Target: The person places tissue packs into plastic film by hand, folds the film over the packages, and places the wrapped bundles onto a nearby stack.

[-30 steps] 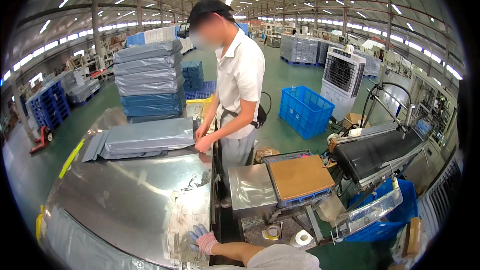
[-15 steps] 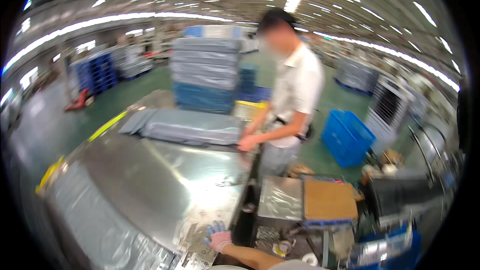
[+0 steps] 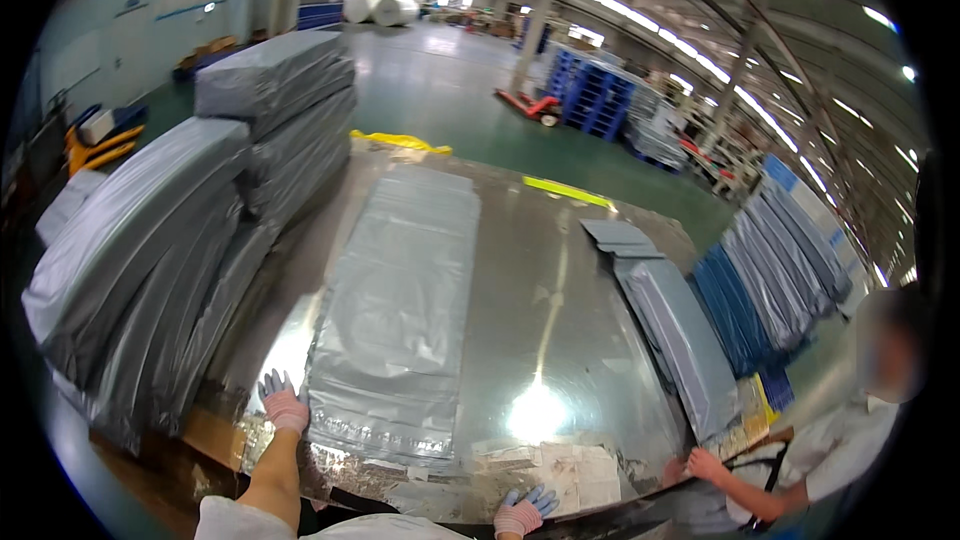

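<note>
My left hand [image 3: 285,405], in a pink-cuffed glove with grey fingers, rests flat on the metal table [image 3: 545,310] with its fingers spread. It lies just left of the near corner of a long, flat grey plastic bag or pile of bags [image 3: 395,310], apart from it. My right hand [image 3: 525,513], gloved alike, lies at the table's near edge beside a worn pale patch [image 3: 560,475]. Its fingers are stretched out, and it holds nothing.
Tall stacks of grey plastic bundles [image 3: 150,270] line the left side. On the right lie a long grey bundle [image 3: 680,340] and a taller grey and blue stack [image 3: 775,260]. A co-worker [image 3: 840,460] stands at the right edge. Beyond are a red pallet jack [image 3: 527,105] and blue pallets [image 3: 590,90].
The view has swung left, bringing my left hand, the whole flat grey bag and the left stacks into sight. My right hand remains at the near table edge, fingers stretched.
</note>
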The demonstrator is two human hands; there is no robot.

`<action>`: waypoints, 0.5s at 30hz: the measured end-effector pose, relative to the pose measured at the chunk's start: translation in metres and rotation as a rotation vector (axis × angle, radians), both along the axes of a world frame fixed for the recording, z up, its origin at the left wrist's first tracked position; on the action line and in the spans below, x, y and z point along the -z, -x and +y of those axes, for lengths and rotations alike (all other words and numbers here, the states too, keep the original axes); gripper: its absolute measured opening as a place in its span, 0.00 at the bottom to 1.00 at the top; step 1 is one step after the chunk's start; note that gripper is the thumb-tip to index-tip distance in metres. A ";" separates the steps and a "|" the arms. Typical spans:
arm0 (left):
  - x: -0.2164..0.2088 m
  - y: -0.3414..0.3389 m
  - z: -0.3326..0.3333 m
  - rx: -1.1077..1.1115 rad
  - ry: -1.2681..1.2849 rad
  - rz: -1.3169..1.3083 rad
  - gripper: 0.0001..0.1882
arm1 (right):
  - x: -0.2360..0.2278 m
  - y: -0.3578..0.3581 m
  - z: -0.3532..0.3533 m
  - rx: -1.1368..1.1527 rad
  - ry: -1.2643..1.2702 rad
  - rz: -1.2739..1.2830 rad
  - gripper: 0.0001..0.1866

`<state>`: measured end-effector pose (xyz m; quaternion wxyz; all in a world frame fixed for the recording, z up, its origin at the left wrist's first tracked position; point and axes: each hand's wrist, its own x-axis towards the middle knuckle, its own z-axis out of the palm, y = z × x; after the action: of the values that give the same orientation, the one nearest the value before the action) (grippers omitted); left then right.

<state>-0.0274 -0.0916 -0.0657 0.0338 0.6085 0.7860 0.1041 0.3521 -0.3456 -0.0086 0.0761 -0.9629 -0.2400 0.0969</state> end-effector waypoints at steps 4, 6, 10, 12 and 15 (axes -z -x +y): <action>-0.005 0.002 -0.004 0.006 -0.006 0.028 0.34 | -0.019 0.012 -0.004 -0.045 0.045 -0.009 0.36; -0.005 0.002 -0.003 0.013 -0.018 0.017 0.34 | -0.023 0.014 -0.002 -0.032 0.042 0.001 0.36; 0.001 0.000 -0.002 0.007 -0.052 0.047 0.32 | 0.002 0.003 -0.002 -0.036 0.071 -0.048 0.35; 0.003 0.002 -0.001 -0.015 -0.037 0.050 0.32 | 0.018 -0.001 -0.003 -0.056 0.039 -0.108 0.35; 0.000 0.002 -0.001 -0.048 -0.004 0.074 0.33 | 0.024 -0.002 -0.004 -0.065 0.027 -0.115 0.33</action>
<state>-0.0297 -0.0923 -0.0658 0.0012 0.5929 0.8009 0.0839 0.3543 -0.3492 -0.0323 0.0461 -0.9596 -0.2736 0.0472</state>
